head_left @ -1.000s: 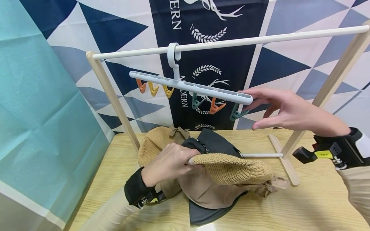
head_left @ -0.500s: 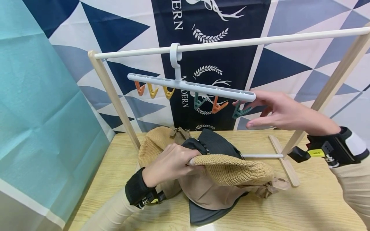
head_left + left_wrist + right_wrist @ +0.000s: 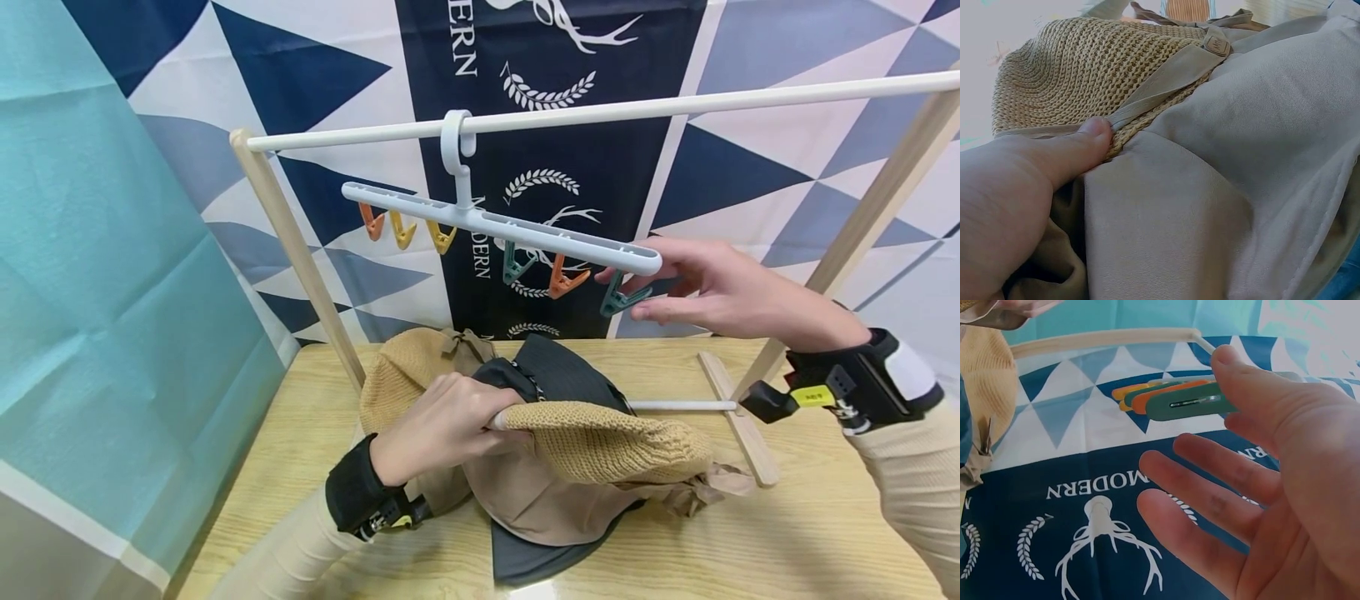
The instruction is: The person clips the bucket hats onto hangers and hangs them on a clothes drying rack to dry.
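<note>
My left hand [image 3: 450, 417] grips a tan woven sun hat [image 3: 615, 442] by its edge, with the thumb pressed on its ribbon band in the left wrist view. The hat's beige cloth brim [image 3: 1166, 231] hangs in folds below. My right hand [image 3: 720, 287] is at the right end of a pale blue clip hanger [image 3: 495, 227]. Around the end green clip [image 3: 622, 296], its thumb and fingers stand apart, the thumb tip right at the clip. The other fingers spread loosely in the right wrist view. Orange, yellow and green clips hang along the bar.
The hanger hooks over the white rail [image 3: 720, 102] of a wooden rack [image 3: 300, 267]. Beneath, a black hat [image 3: 555, 371] and another woven hat [image 3: 401, 367] lie piled on the wood-look table [image 3: 847, 500]. A patterned cloth stands close behind.
My right hand has shifted slightly left, and its thumb has come up to the end green clip. The hanger has swung a little. My left hand stays with the sun hat.
</note>
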The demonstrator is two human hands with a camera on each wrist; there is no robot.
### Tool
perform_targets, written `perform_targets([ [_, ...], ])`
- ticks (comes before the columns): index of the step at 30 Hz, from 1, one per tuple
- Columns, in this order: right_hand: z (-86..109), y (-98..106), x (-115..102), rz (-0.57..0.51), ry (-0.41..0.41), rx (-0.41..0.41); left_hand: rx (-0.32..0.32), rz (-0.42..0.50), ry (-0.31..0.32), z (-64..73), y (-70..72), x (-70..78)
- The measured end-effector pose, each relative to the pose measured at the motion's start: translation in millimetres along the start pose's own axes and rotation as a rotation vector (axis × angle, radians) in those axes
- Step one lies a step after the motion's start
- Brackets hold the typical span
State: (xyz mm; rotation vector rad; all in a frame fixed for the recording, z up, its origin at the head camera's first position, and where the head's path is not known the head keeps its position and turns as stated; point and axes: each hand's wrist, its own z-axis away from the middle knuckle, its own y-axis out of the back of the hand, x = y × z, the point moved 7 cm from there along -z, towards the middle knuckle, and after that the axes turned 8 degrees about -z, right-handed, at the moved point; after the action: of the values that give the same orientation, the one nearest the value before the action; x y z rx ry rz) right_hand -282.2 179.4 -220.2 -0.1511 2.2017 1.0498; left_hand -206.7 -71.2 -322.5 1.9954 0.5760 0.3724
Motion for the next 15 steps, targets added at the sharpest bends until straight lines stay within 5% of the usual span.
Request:
perform_targets([
  [15, 0.3, -2.7, -6.3, -0.030, 0.058, -0.031, -0.002, 0.002, 0.003, -1.5, 0.2, 0.0],
])
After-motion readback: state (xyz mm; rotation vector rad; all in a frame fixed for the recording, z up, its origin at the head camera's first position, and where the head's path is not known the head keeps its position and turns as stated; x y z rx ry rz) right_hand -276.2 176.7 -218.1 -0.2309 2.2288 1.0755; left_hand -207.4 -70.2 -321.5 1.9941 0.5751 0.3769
